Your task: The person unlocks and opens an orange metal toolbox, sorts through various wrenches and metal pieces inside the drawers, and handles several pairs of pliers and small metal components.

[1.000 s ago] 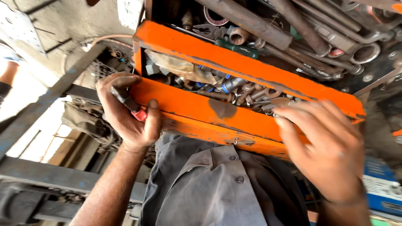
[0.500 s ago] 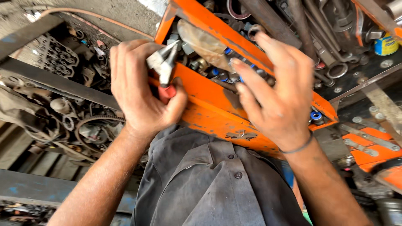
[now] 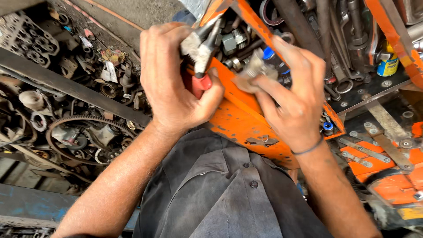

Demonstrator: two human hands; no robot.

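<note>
My left hand [image 3: 174, 81] grips red-handled pliers [image 3: 202, 48], their metal jaws pointing up toward the orange toolbox tray [image 3: 238, 119]. My right hand [image 3: 295, 99] reaches into that tray and pinches a small grey metal part [image 3: 253, 70] between thumb and fingers, close beside the plier jaws. The tray holds several sockets, nuts and a blue-capped fitting [image 3: 269, 53]. My grey shirt [image 3: 224, 194] fills the lower middle of the view.
Long wrenches and bars [image 3: 343, 44] lie in the upper tray at top right. To the left sits a pile of greasy engine parts with a toothed gear ring [image 3: 81, 132]. Orange brackets and metal strips [image 3: 383, 150] lie at right. A small blue and yellow can [image 3: 387, 65] stands nearby.
Both hands have come together over the tray. The left hand raised the pliers higher, and the right hand went from resting on the tray's edge to pinching the small metal part.
</note>
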